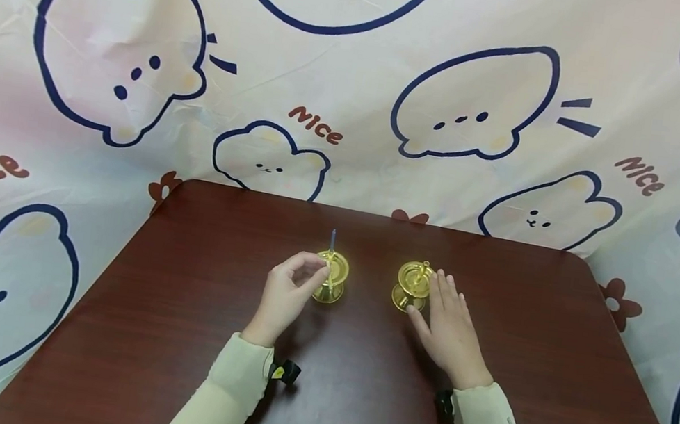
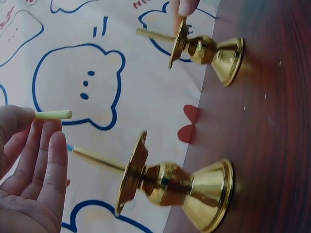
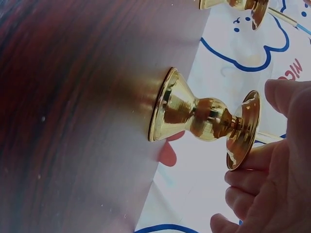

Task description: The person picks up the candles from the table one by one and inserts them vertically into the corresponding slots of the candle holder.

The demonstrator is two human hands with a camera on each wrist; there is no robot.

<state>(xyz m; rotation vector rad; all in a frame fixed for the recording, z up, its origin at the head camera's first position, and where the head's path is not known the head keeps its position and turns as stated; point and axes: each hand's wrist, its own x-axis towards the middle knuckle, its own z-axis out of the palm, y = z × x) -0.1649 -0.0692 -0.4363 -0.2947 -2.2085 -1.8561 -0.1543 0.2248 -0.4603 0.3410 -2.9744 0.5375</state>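
Note:
Two brass candlesticks stand upright on the table. A thin blue candle [image 1: 332,240] rises from the left candlestick [image 1: 328,291]. My left hand [image 1: 288,293] is beside that candlestick, and in the left wrist view its thumb and fingers pinch a short pale yellow-green stick [image 2: 54,115], perhaps a candle. The stick is apart from the candlestick's gold tube [image 2: 99,159]. Around the right candlestick [image 1: 411,290], my right hand [image 1: 451,333] rests with fingers stretched along the dish's right side. The right wrist view shows fingers against the dish [image 3: 248,128], partly behind it.
A dark brown wooden table [image 1: 350,395] carries both candlesticks, a gap between them. Behind and at the sides hangs a pale cloth [image 1: 367,82] with blue bear outlines. Black wrist cameras [image 1: 290,372] sit at the cuffs.

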